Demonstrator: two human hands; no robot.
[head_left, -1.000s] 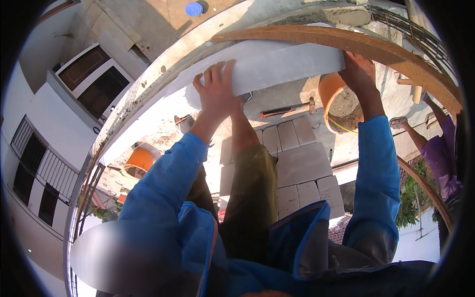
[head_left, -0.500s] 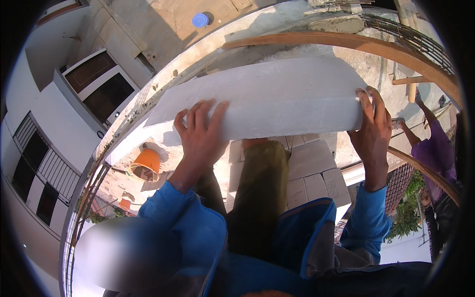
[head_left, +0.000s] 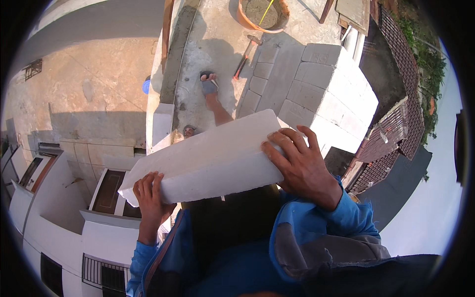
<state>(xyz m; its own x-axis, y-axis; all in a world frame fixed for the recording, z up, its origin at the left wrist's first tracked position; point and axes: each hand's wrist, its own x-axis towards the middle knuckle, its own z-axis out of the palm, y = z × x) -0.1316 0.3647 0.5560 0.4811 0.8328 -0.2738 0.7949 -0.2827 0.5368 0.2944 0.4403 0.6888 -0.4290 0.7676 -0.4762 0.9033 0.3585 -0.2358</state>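
As gripped: block (head_left: pixel 213 158) between hands (head_left: pixel 302 166)

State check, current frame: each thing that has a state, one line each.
white block: lifted, carried flat in both hands
left hand: gripping the block's left end from below
right hand: spread on top of the block's right end
stacked blocks: piled in rows, untouched
orange tub: upright, open, grey mix inside
hammer: lying flat on the concrete
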